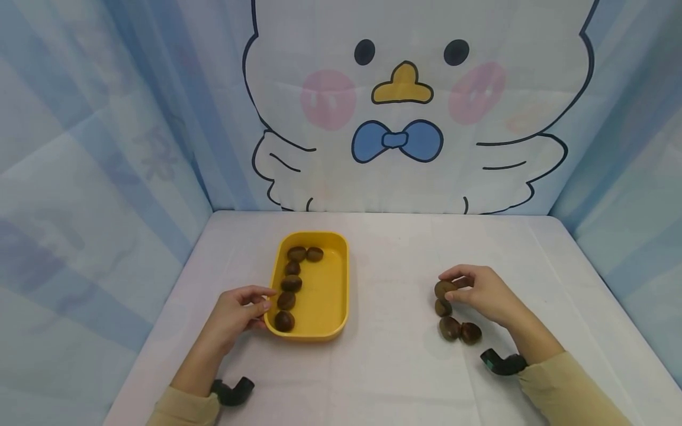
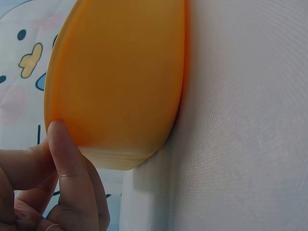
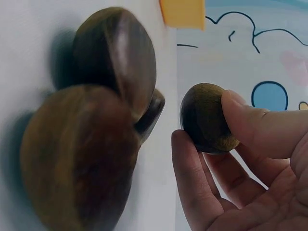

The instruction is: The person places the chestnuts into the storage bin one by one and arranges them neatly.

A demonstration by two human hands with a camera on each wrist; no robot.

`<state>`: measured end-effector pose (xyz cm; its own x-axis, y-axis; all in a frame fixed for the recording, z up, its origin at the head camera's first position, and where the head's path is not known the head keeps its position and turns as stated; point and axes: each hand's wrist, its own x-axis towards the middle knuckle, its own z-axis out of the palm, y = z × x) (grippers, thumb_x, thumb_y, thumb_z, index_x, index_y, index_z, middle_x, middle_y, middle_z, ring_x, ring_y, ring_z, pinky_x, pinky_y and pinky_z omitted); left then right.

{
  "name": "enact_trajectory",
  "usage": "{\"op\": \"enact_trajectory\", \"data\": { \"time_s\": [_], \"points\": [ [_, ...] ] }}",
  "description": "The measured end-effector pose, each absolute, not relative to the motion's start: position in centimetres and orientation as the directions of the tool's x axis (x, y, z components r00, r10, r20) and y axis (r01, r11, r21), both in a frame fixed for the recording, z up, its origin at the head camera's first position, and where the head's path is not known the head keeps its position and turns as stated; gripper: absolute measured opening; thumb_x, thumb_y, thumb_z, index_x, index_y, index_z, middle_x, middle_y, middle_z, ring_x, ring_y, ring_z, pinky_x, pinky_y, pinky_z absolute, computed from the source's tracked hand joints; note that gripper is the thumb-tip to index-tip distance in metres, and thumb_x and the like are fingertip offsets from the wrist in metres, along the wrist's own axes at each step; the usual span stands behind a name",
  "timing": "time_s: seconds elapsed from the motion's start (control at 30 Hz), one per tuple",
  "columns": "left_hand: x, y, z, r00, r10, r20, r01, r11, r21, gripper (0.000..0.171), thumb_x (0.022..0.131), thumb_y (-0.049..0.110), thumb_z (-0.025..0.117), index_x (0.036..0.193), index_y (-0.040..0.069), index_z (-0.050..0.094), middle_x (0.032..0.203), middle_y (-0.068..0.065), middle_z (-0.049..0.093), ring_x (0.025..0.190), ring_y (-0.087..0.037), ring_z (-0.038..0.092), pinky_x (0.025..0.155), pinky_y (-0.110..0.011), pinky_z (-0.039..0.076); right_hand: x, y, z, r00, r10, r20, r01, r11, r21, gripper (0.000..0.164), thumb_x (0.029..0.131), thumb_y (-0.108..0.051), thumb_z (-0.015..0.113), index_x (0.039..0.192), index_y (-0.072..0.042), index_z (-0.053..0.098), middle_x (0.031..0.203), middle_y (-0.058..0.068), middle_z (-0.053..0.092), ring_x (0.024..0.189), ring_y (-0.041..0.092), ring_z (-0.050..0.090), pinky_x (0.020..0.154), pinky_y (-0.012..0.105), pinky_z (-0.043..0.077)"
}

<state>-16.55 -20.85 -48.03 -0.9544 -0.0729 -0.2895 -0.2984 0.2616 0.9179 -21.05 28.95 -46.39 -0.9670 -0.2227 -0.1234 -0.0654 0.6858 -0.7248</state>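
My right hand (image 1: 482,293) pinches a brown chestnut (image 3: 204,118) between thumb and fingertips, above the table in the right wrist view. Close by on the white cloth lie three more chestnuts: a small one (image 1: 443,307), a larger one (image 1: 450,329) and a shiny one (image 1: 471,333). On the left side stands a yellow tray (image 1: 322,296), where several chestnuts (image 1: 291,283) form a row down its left side and one (image 1: 315,254) sits at the top. My left hand (image 1: 240,310) grips the tray's left rim, fingertips at its corner in the left wrist view.
A white cloth covers the table (image 1: 394,367). Behind it hangs a curtain (image 1: 394,183) printed with a cartoon bird, and pale blue curtains flank both sides. Dark curved wrist devices (image 1: 233,391) project from both wrists beside the beige sleeves.
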Motion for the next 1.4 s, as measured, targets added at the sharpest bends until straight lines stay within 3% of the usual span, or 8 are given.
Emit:
{"op": "enact_trajectory", "data": {
  "time_s": [0.27,0.57,0.87,1.23,1.4],
  "points": [
    [-16.4,-20.8,-47.8,-0.957,-0.059,-0.284,-0.289,0.244,0.926,0.032,0.1,0.003,0.072,0.132,-0.002,0.073,0.092,-0.005,0.064,0.071,-0.016,0.063,0.062,-0.026,0.063,-21.6,27.3,-46.1,-0.964,-0.245,-0.098,-0.093,0.662,-0.744,0.036,0.095,-0.016,0.081,0.13,-0.011,0.074,0.128,0.01,0.075,0.125,0.035,0.067,0.093,0.04,0.059],
    [-16.5,-20.8,-47.9,-0.958,-0.054,-0.283,-0.287,0.241,0.927,0.032,0.1,0.003,0.071,0.132,-0.003,0.072,0.092,-0.005,0.063,0.07,-0.016,0.063,0.062,-0.026,0.064,-22.3,25.5,-45.5,-0.959,-0.274,-0.072,-0.126,0.639,-0.758,0.035,0.096,-0.016,0.08,0.13,-0.011,0.074,0.128,0.01,0.075,0.128,0.037,0.066,0.096,0.047,0.061],
    [-16.4,-20.8,-47.8,-0.96,-0.05,-0.274,-0.278,0.233,0.932,0.033,0.1,0.002,0.071,0.132,-0.004,0.072,0.092,-0.006,0.064,0.07,-0.016,0.064,0.063,-0.026,0.064,-22.9,23.5,-45.0,-0.952,-0.307,-0.024,-0.17,0.59,-0.79,0.035,0.094,-0.011,0.08,0.128,-0.009,0.075,0.125,0.009,0.076,0.125,0.035,0.068,0.095,0.042,0.06],
    [-16.4,-20.9,-48.0,-0.96,-0.051,-0.275,-0.279,0.239,0.93,0.033,0.1,0.003,0.071,0.132,-0.004,0.072,0.091,-0.004,0.064,0.072,-0.016,0.063,0.062,-0.026,0.063,-24.1,20.2,-44.7,-0.944,-0.33,-0.003,-0.189,0.548,-0.815,0.034,0.094,-0.009,0.08,0.128,-0.01,0.076,0.124,0.006,0.077,0.123,0.031,0.07,0.106,0.05,0.056],
    [-16.4,-21.0,-48.0,-0.958,-0.053,-0.281,-0.285,0.246,0.926,0.033,0.1,0.004,0.072,0.132,-0.002,0.072,0.092,-0.005,0.064,0.072,-0.016,0.064,0.063,-0.026,0.064,-24.7,18.5,-44.5,-0.941,-0.337,-0.015,-0.179,0.535,-0.826,0.032,0.095,-0.012,0.079,0.126,-0.018,0.076,0.126,0.003,0.075,0.125,0.03,0.069,0.11,0.057,0.056]
  ]
}}
